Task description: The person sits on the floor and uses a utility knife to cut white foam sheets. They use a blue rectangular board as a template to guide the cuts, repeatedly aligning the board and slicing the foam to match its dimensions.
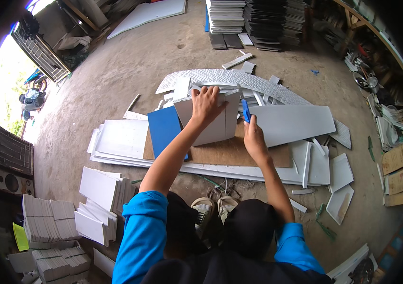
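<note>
My left hand [205, 105] grips the top edge of white foam-like boards [209, 134], fingers curled over it. The boards stand tilted up on a brown wooden board [246, 152], and a thin seam runs down their face. In my right hand [255, 137] is a blue utility knife [246, 111], held upright just right of the boards' edge. Whether its blade is out cannot be seen. A blue panel [164, 127] leans to the left of the boards. On the right lies a large pale sheet [301, 124].
Long white sheets [118, 142] lie under the brown board. Behind it are offcuts and a textured silver-white strip [220, 75]. Stacked white pieces [49, 220] stand at lower left, tall sheet stacks [227, 18] at the back. Cardboard [397, 174] sits far right.
</note>
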### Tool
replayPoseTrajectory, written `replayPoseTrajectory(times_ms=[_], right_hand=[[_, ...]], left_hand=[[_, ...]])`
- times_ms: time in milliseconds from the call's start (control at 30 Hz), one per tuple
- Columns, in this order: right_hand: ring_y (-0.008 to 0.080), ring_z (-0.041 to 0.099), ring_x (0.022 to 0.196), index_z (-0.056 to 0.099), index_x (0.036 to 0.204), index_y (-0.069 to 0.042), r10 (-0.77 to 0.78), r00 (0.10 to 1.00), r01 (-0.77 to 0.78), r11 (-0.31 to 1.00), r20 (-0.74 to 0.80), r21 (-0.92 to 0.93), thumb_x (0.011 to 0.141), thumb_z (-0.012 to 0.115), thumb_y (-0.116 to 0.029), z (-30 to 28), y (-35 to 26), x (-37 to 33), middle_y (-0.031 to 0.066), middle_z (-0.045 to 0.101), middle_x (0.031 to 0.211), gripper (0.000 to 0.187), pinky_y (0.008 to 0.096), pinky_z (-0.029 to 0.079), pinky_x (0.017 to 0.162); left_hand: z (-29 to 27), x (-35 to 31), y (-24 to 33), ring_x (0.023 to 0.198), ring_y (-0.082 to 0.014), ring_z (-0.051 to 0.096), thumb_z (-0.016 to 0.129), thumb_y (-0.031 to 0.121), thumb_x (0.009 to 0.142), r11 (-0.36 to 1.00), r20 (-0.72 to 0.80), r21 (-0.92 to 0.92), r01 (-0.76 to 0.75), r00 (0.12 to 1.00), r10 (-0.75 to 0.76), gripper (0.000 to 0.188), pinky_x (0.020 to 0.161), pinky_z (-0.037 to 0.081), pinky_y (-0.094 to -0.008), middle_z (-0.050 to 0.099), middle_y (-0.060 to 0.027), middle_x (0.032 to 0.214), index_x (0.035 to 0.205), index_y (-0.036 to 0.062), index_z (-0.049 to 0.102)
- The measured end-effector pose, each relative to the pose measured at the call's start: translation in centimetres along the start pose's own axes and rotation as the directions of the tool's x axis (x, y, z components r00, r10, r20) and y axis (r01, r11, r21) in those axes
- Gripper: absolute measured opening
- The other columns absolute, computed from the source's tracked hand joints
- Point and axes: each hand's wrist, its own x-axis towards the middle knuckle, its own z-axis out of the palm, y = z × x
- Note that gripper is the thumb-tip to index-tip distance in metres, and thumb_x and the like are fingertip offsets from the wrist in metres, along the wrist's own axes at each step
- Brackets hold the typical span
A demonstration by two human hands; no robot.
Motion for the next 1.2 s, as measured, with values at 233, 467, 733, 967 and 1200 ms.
replayPoseTrajectory(times_ms=[233,467,733,967,1200], right_hand=[[0.0446,0.053,0.073,0.037,0.094,0.004,0.149,0.979,-0.14,0.987,0.137,-0.074,0.091,0.038,-0.019,-0.1,-3.5,-0.7,0.0298,0.054,0.074,0.022,0.0487,0.041,0.053],[0.0447,0.053,0.068,0.038,0.09,0.004,0.113,0.99,-0.101,0.985,0.079,-0.143,0.092,0.036,-0.017,0.6,-3.8,-0.7,0.0286,0.053,0.065,0.021,0.049,0.04,0.049],[0.0421,0.057,0.063,0.036,0.092,0.004,0.086,0.992,-0.062,0.968,0.093,-0.241,0.091,0.035,-0.017,0.7,-3.9,-0.7,0.0273,0.054,0.062,0.02,0.048,0.045,0.048],[0.0435,0.055,0.065,0.039,0.092,0.005,0.13,0.99,-0.109,0.957,0.061,-0.269,0.092,0.034,-0.016,0.9,-4.3,-0.7,0.0289,0.054,0.065,0.022,0.0482,0.043,0.05],[0.0391,0.06,0.068,0.037,0.097,0.011,0.128,0.981,-0.063,0.92,0.147,-0.386,0.09,0.033,-0.013,1.6,-5.0,0.1,0.0283,0.057,0.07,0.025,0.0427,0.05,0.054]], left_hand=[[-0.2,-0.6,0.2,0.088,-0.0207,0.051,0.062,0.045,0.07,0.999,0.039,0.043,0.006,0.999,-0.008,0.046,0.078,0.032,-0.0436,0.058,-0.0048,0.089,0.092,0.0062,0.053],[-0.2,-0.5,0.6,0.09,-0.021,0.051,0.063,0.043,0.069,0.999,0.027,0.046,0.017,0.999,-0.018,0.046,0.079,0.032,-0.0436,0.058,-0.0047,0.092,0.094,0.0065,0.052],[-0.3,-0.6,0.6,0.091,-0.0217,0.051,0.065,0.038,0.068,0.999,0.043,0.028,0.027,0.999,-0.028,0.042,0.079,0.032,-0.0449,0.057,-0.0044,0.092,0.093,0.0071,0.052],[-0.5,-0.6,0.3,0.091,-0.023,0.05,0.063,0.035,0.07,0.999,0.072,0.032,-0.021,0.997,0.019,0.04,0.076,0.034,-0.045,0.055,-0.0059,0.094,0.094,0.0059,0.05],[-0.6,-1.1,-0.3,0.092,-0.0242,0.048,0.056,0.026,0.077,0.995,0.099,0.05,-0.086,0.992,0.08,0.031,0.075,0.033,-0.0457,0.052,-0.0063,0.094,0.098,0.0048,0.048]])
